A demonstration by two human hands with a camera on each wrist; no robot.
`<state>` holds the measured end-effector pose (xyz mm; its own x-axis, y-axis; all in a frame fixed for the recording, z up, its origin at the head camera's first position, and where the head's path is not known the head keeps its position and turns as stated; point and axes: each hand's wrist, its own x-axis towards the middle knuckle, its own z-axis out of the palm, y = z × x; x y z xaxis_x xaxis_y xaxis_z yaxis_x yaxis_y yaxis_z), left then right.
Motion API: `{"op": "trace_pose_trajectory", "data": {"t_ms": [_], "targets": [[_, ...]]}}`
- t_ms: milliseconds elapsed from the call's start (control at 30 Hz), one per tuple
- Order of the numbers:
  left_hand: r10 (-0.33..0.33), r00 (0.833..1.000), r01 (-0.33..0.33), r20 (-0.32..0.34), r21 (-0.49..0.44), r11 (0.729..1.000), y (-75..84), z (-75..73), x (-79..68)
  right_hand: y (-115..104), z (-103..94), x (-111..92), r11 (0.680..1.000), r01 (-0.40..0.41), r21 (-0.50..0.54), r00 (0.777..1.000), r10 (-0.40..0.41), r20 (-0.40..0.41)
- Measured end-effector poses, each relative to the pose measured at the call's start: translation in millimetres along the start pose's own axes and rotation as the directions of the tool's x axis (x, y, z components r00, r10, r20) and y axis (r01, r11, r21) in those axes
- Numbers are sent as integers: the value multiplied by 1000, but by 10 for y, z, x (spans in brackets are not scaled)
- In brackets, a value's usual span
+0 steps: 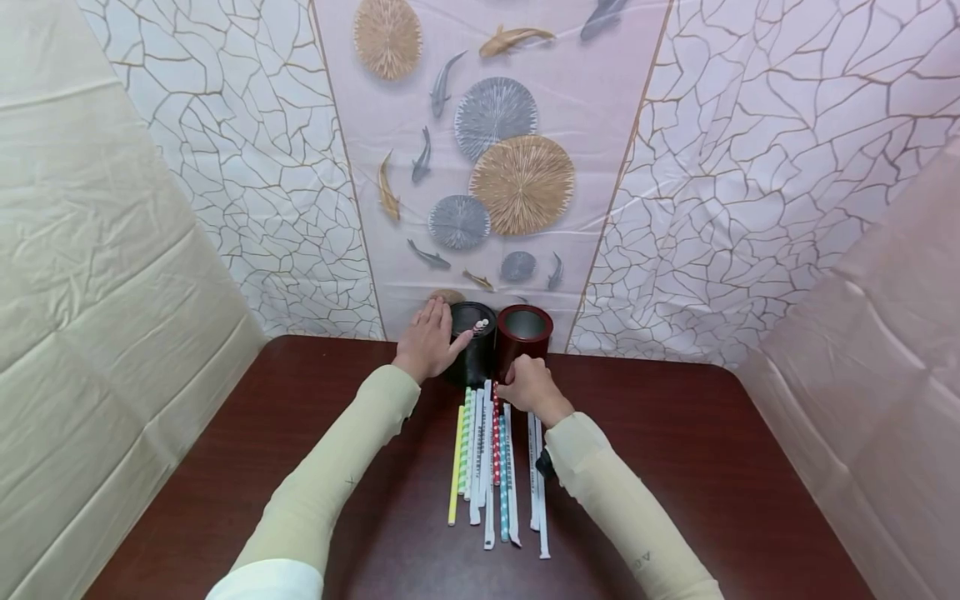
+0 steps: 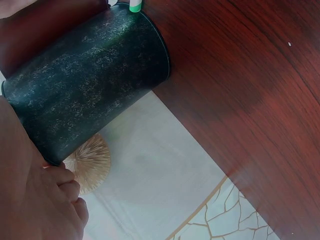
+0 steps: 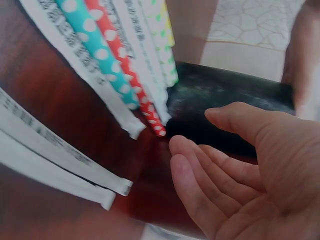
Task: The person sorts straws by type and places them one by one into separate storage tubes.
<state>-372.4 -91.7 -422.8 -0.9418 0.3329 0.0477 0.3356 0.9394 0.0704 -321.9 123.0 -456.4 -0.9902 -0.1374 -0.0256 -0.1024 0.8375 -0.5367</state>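
Observation:
My left hand (image 1: 427, 337) lies against the rim of a black cylindrical container (image 1: 474, 354), fingers extended along its left side and thumb over the rim. A few straw ends (image 1: 481, 326) show inside that container. Beside the near end of the row, my right hand (image 3: 235, 165) has its thumb apart from its fingers, with nothing between them. Its fingertips are close to the end of a red straw with white dots (image 3: 125, 62). A dark red container (image 1: 525, 333) stands to the right of the black one, partly behind the right hand.
Several straws lie side by side on the brown table (image 1: 637, 467): a yellow one (image 1: 456, 467), a green striped one (image 1: 466, 433), a blue dotted one (image 1: 503, 492) and white wrapped ones (image 1: 489, 517). Two wrapped straws (image 1: 537, 492) lie apart, under the right forearm. A patterned cloth (image 1: 480, 167) hangs behind.

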Motion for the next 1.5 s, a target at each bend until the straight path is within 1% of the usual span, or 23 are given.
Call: {"op": "trace_pose_trajectory", "data": {"t_ms": [167,267,500,700,800,967,1133,1267,1500], "targets": [[0,1000,0,-6,12,1000,20,-8,2,78,162,10,999,-9,47,1000,10,-18],[6,1000,-6,-11,23,1000,40,-14,9,119,250,21,998,-21,64,1000,22,-13],[0,1000,1,-11,38,999,60,-14,7,155,386,78,998,-36,52,999,37,-23],[-1,1000,1,-11,37,999,46,0,2,109,412,96,995,-87,41,996,88,-11],[2,1000,-1,-14,35,999,39,9,4,85,419,95,995,-99,29,995,99,-8],[2,1000,-2,-12,28,1000,36,11,7,66,426,109,993,-109,37,994,110,-13],[3,1000,-2,-5,29,1000,43,2,-4,70,440,147,988,-144,58,989,145,-8],[1,1000,-1,1,26,1000,38,-3,-6,75,449,192,984,-172,53,985,172,-4],[3,1000,-3,-19,14,1000,9,-6,0,39,399,182,984,-169,62,986,169,4]]}}
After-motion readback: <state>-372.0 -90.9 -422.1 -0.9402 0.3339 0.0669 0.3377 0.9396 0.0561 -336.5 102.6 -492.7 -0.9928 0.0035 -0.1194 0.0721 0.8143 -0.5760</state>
